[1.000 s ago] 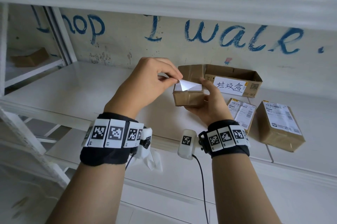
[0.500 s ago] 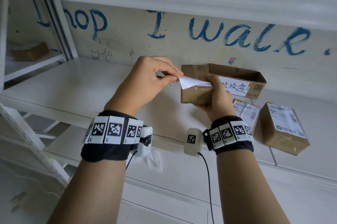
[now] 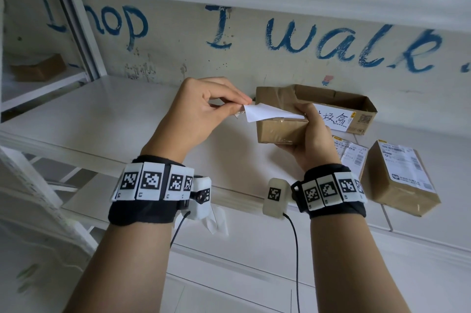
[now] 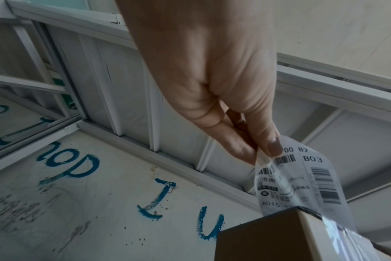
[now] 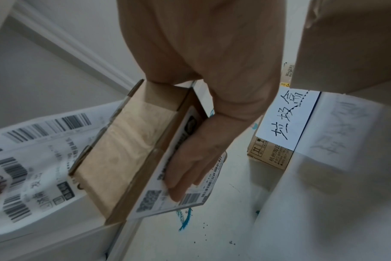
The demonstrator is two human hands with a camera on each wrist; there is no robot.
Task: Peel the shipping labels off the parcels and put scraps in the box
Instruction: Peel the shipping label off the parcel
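On the far left, a small brown box (image 3: 38, 69) is seen on a side shelf, apart from the work. Next, the left hand (image 3: 204, 111) is held raised above the white shelf (image 3: 102, 119); its thumb and forefinger are pinched on the free corner of a shipping label (image 3: 267, 112), the printed face of which, with its barcodes, is shown in the left wrist view (image 4: 301, 178). The label is lifted off most of the parcel's top and is judged to be attached only along the edge under the right thumb. The held parcel (image 3: 280, 130) is gripped in the right hand (image 3: 311, 139), fingers curled round its far side, where a second printed sticker is pressed under them in the right wrist view (image 5: 167, 190). Just behind, the open scrap box (image 3: 356, 106) with a handwritten white sign is stood against the wall; whether anything lies in it cannot be told. Further right, a flat labelled packet (image 3: 350, 157) and a brown parcel (image 3: 400, 177) are lying on the shelf, both with labels still on.

As a judgement, the task is at an early to middle stage: the first peel is nearly done, the scrap is not yet dropped in the box, and at least two more labels are left to be removed
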